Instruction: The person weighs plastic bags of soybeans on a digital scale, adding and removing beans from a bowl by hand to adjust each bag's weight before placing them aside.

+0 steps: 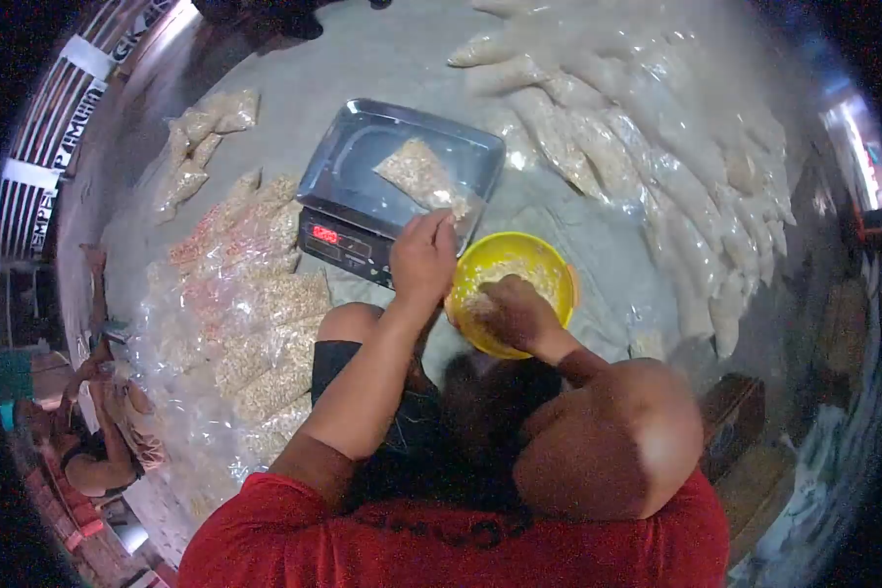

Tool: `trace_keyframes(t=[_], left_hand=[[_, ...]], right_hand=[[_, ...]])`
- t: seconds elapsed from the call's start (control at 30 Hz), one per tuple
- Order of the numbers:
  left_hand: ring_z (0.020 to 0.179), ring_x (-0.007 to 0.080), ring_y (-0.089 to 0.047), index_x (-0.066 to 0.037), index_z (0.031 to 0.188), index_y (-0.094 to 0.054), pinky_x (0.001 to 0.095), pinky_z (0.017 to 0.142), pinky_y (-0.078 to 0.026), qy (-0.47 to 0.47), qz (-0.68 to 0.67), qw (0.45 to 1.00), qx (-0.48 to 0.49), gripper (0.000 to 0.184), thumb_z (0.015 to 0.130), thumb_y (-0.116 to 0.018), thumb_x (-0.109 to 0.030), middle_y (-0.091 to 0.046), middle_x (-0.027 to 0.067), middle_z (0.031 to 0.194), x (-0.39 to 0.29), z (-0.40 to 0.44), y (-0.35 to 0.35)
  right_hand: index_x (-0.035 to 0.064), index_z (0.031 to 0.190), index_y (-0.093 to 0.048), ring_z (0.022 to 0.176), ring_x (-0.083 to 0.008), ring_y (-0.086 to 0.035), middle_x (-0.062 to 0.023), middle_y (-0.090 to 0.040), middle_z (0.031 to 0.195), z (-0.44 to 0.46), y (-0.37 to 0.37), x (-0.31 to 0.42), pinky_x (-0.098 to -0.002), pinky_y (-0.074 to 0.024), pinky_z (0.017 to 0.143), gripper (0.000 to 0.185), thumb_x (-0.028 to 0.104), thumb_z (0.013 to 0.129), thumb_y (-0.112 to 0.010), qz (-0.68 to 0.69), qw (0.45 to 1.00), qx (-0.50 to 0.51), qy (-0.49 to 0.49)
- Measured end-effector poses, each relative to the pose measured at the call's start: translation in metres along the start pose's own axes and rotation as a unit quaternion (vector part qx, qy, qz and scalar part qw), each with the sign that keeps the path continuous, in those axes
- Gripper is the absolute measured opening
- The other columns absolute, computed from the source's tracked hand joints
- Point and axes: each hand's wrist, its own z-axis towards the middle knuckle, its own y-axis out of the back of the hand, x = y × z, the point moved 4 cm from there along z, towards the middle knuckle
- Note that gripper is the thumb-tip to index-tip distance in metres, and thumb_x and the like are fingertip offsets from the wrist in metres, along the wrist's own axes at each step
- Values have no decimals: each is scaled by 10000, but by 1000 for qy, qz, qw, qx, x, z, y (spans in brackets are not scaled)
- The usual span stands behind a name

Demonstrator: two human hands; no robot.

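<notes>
A clear plastic bag part-filled with pale beans (416, 173) lies tilted on the metal pan of a digital scale (348, 147), whose display glows with red digits. My left hand (426, 257) reaches over the pan's near edge, its fingertips pinching the bag's near end. Right beside the scale stands a yellow basin (505, 245) holding loose pale beans. My right hand (514, 309) is down inside that basin, fingers curled into the beans. The fingertips are hidden there.
Many filled bags (265, 323) lie to the left, with a few more bags (206, 137) farther back. A large pile of filled bags (617, 147) covers the floor (382, 49) at the back right. Another person (88, 441) sits at the far left.
</notes>
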Motion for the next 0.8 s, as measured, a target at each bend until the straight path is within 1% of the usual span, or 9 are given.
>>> trace_keyframes(t=[0.17, 0.3, 0.37, 0.4, 0.43, 0.47, 0.53, 0.6, 0.8], left_hand=[[903, 405, -693, -44, 1087, -735, 475, 812, -547, -32, -14, 999, -11, 203, 972, -632, -175, -723, 197, 970, -10, -3, -7], [917, 399, -700, -29, 1081, -734, 468, 828, -553, -25, -11, 1000, 6, 208, 971, -635, -175, -732, 197, 980, -9, -3, -4], [911, 399, -703, -21, 1076, -734, 467, 829, -555, -8, -17, 1000, 13, 208, 969, -641, -173, -733, 196, 980, -9, -4, -5], [911, 399, -703, -21, 1076, -734, 467, 829, -555, -9, -19, 1000, 11, 208, 969, -641, -173, -733, 196, 980, -9, -4, -6], [911, 399, -702, -24, 1078, -734, 466, 826, -555, -7, -23, 1000, 11, 202, 968, -642, -167, -732, 195, 983, -8, -4, -8], [911, 398, -702, -27, 1079, -734, 465, 824, -554, -4, -25, 1000, 13, 197, 967, -642, -161, -731, 195, 985, -7, -5, -9], [914, 378, -721, -26, 1088, -742, 443, 826, -566, -2, -26, 1000, 11, 212, 972, -652, -178, -741, 196, 1007, -7, -4, -7], [917, 358, -741, -25, 1097, -751, 421, 828, -578, 4, -26, 1000, 7, 227, 977, -661, -196, -751, 197, 1028, -7, -5, -10], [928, 400, -708, -29, 1087, -743, 450, 832, -560, -18, -25, 999, -9, 205, 962, -640, -156, -739, 197, 1009, -1, -3, -3]], right_hand=[[49, 1105, -694, 901, -414, -670, -177, -677, 1064, -9, -36, -21, -473, -568, 820, 273, 259, 931, -677, -125, 982, 142, -26], [27, 1111, -710, 989, -282, -705, -155, -722, 1064, -12, 15, -21, -320, -571, 855, 194, 147, 1009, -596, 233, 970, -29, -68], [-3, 1173, -684, 1028, -253, -699, -111, -710, 1104, -17, 7, -27, -372, -567, 936, 237, 158, 1010, -622, 726, 605, 28, -326], [-37, 1211, -649, 1076, -219, -680, -107, -697, 1140, -11, 10, -26, -347, -562, 983, 238, 105, 1050, -547, 752, 554, -4, -358], [-37, 1211, -649, 1076, -219, -680, -107, -697, 1140, -3, 6, -31, -347, -562, 983, 238, 105, 1050, -547, 751, 556, -5, -356], [-41, 1256, -616, 1089, -220, -668, -129, -675, 1178, 12, 10, -36, -345, -568, 994, 252, 65, 1047, -524, 597, 762, -11, -252], [-44, 1301, -582, 1103, -222, -656, -151, -653, 1215, 46, 15, -28, -343, -573, 1005, 279, 26, 1043, -502, 396, 909, -16, -127], [-51, 1304, -577, 1117, -234, -646, -169, -646, 1208, 88, 25, -1, -334, -583, 982, 282, 16, 1036, -518, 789, 594, -30, -156], [-69, 1209, -641, 1046, -148, -671, -128, -671, 1180, 86, 49, 27, -257, -545, 944, 256, 69, 1067, -479, 734, 616, -108, -265]])
